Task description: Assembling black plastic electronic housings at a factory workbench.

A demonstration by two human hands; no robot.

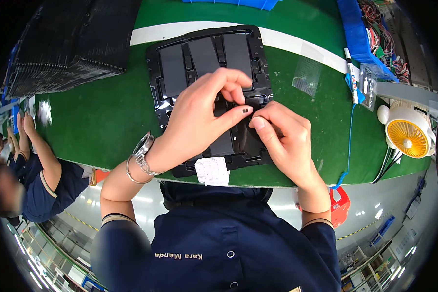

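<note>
Dark blocks (173, 70) sit in the far row of the black tray (261, 63); its near right pocket (250, 141) looks unfilled. Above, the left hand (194, 109) holds its fingers apart, a black speck (245, 110) on the thumb; the right hand's (287, 138) curl closed, any grip unclear. Leftward, green surface (107, 117) gives room; nearward, its edge crowds

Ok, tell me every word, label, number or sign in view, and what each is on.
I'm not copying wording, only where it stands:
Navy shirt: light stitched lettering, legible, withheld.
Marker pen: printed lettering, withheld.
White paper slip: faint marks, too small to read.
</note>
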